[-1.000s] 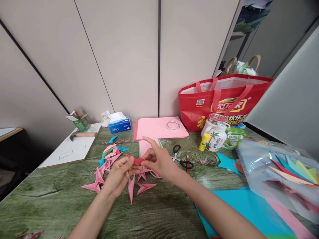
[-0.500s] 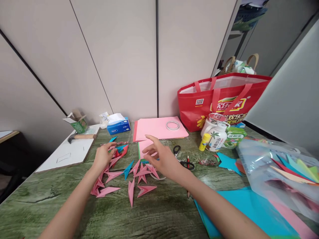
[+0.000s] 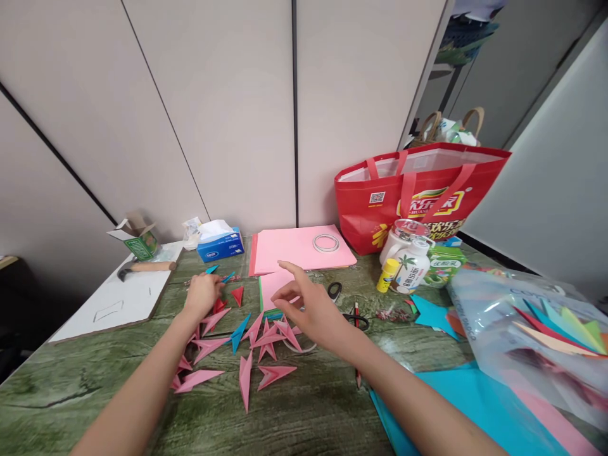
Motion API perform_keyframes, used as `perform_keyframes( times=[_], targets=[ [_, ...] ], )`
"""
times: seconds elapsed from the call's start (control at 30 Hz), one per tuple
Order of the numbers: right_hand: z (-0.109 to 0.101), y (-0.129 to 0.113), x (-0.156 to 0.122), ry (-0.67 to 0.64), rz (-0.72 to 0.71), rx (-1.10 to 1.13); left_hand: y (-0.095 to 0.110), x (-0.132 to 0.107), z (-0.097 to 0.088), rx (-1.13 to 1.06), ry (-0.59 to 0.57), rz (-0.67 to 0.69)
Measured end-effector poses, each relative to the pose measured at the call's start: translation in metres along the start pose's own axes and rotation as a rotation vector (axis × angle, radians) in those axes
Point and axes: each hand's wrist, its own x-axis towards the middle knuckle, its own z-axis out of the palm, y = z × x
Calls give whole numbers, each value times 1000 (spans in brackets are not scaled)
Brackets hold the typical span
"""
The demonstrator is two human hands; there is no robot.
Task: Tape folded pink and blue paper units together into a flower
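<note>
My left hand reaches down among folded paper pieces at the left of the pile. Its fingers are curled together, and what they hold, if anything, is hidden. A red folded paper piece lies just right of its fingertips, with a blue folded piece above. My right hand hovers over a pink paper pad, fingers apart and holding nothing. Several pink folded pieces lie spread between and below my hands, and a blue folded piece sits among them.
Scissors and a pencil lie by my right forearm. Farther right are a yellow glue stick, a white bottle, blue paper and a plastic bag. At left, a hammer rests on a white board.
The view has shifted slightly. My left hand has turned inward, its fingers curling down beside the red pieces, one of which now lies apart. My right hand keeps its open pose.
</note>
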Motion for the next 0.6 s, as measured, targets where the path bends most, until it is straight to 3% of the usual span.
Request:
perform_keyframes(
  times=[0.17, 0.23, 0.3, 0.37, 0.5, 0.6],
  targets=[
    [2, 2, 1, 14, 38, 39, 27, -19, -17, -254, 66, -41],
    [5, 1, 1, 35, 50, 86, 44, -34, -23, -409, 10, -39],
    [9, -1, 1, 61, 56, 154, 63, -51, -25, -832, -104, -145],
    [14, -4, 0, 101, 66, 213, 80, -70, -24, -1021, -142, -194],
    [20, -7, -1, 187, 127, 244, 103, -102, -12, -1005, -66, -168],
    [20, -3, -1, 233, 152, 227, 109, -117, -3, -1051, -123, -161]
  ],
)
